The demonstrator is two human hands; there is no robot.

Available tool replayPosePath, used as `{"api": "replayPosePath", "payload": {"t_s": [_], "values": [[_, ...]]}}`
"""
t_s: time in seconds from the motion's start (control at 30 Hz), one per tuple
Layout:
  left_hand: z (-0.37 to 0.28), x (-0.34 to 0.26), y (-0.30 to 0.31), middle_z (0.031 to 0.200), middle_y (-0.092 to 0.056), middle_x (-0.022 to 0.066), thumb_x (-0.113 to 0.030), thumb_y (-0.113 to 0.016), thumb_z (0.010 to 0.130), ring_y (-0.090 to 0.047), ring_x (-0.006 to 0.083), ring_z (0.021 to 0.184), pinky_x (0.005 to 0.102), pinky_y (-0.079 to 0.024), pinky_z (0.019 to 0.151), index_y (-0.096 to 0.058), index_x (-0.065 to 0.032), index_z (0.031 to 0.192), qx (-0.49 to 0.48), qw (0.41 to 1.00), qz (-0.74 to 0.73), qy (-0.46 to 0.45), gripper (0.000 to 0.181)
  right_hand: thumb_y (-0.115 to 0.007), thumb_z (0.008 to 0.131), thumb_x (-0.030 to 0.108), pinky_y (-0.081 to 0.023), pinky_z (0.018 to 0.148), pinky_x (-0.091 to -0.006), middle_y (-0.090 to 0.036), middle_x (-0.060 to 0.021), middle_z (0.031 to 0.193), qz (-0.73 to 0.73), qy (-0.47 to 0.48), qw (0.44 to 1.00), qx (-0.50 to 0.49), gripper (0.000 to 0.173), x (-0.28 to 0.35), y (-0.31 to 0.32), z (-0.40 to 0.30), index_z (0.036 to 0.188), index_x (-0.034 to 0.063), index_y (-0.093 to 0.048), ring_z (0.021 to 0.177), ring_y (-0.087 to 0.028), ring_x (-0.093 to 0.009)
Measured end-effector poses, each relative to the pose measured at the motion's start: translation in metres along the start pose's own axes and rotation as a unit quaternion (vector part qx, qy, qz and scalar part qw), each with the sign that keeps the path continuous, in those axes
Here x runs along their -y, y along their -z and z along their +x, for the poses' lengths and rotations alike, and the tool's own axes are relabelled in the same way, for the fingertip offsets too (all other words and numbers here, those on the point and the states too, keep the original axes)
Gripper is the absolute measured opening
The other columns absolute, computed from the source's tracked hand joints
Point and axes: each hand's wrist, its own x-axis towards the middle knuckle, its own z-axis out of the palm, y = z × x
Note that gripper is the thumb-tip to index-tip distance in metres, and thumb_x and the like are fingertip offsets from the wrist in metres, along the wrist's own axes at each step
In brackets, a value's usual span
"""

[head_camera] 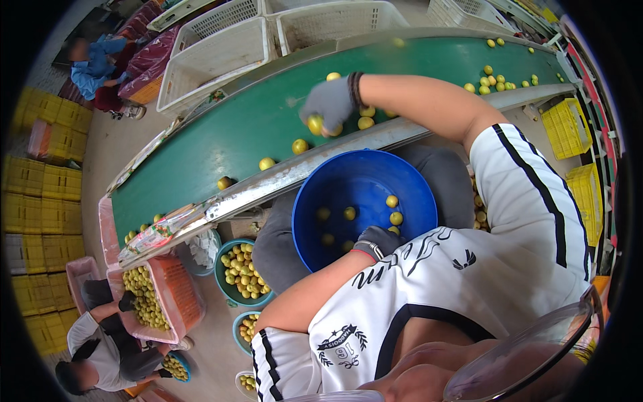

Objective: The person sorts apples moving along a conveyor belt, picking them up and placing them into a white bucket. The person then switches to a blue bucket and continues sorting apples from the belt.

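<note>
My right hand (329, 105), in a grey glove, reaches over the green conveyor belt (261, 115). Its fingers are closed around a round yellow-green fruit (315, 124), and another fruit (335, 130) lies against or under them. Several more fruits (366, 122) rest along the belt's near edge. Between my legs is a deep blue plastic bucket (346, 176) with several fruits (396, 218) scattered inside. My left hand (380, 240), in a dark grey glove, hangs over the bucket's near side, close to a fruit (394, 230). Its fingers are mostly hidden.
A metal rail (261, 188) edges the belt. Behind it stand white plastic crates (216, 60). Left of me are fruit-filled basins (244, 274) and a lined orange crate (183, 291), where a co-worker (108, 331) sits. Another person (95, 68) sits farther back. Yellow crates (567, 128) stand right.
</note>
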Motion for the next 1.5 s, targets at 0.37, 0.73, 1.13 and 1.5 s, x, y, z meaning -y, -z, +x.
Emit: {"api": "replayPosePath", "payload": {"t_s": [0.37, 0.73, 1.13, 1.5], "values": [[-0.004, -0.009, 0.010, 0.092, -0.066, 0.0196, -0.038, -0.040, 0.091, -0.066, 0.0357, 0.085, 0.0436, -0.054, 0.071, -0.064, -0.0076, 0.098, 0.002, 1.000, -0.011, 0.029, 0.039, -0.074, 0.072, 0.034, -0.051, 0.057, -0.0339, -0.061, -0.0102, 0.085, 0.209, -0.178, 0.957, -0.093, 0.045, -0.037, 0.003, -0.002, 0.103, 0.0054, -0.057, 0.070, -0.062, -0.022], [-0.002, -0.007, 0.008, 0.094, -0.065, 0.0200, -0.037, -0.039, 0.092, -0.065, 0.0359, 0.085, 0.0446, -0.053, 0.070, -0.063, -0.0091, 0.100, 0.004, 1.000, -0.002, 0.015, 0.038, -0.071, 0.069, 0.042, -0.049, 0.077, -0.0391, -0.064, -0.0202, 0.095, 0.240, -0.208, 0.904, -0.287, 0.045, -0.040, 0.007, 0.025, 0.092, 0.0033, -0.065, 0.087, -0.062, -0.032], [-0.011, -0.013, 0.022, 0.102, -0.065, 0.0146, -0.035, -0.035, 0.093, -0.065, 0.0323, 0.090, 0.0427, -0.052, 0.075, -0.063, -0.0112, 0.105, 0.042, 0.996, -0.024, 0.069, 0.039, -0.062, 0.072, 0.037, -0.050, 0.080, -0.0419, -0.066, -0.0130, 0.101, -0.116, -0.206, 0.971, -0.018, 0.043, 0.002, 0.000, 0.066, 0.105, 0.0098, -0.065, 0.093, -0.063, -0.030], [-0.009, -0.006, 0.015, 0.100, -0.064, 0.0217, -0.039, -0.039, 0.092, -0.063, 0.0381, 0.093, 0.0434, -0.051, 0.079, -0.063, -0.0104, 0.106, 0.030, 0.995, -0.061, 0.072, 0.040, -0.065, 0.076, 0.030, -0.050, 0.056, -0.0318, -0.055, -0.0106, 0.098, 0.283, -0.238, 0.923, -0.104, 0.048, -0.015, -0.014, 0.025, 0.119, 0.0175, -0.049, 0.078, -0.058, -0.019]]}}
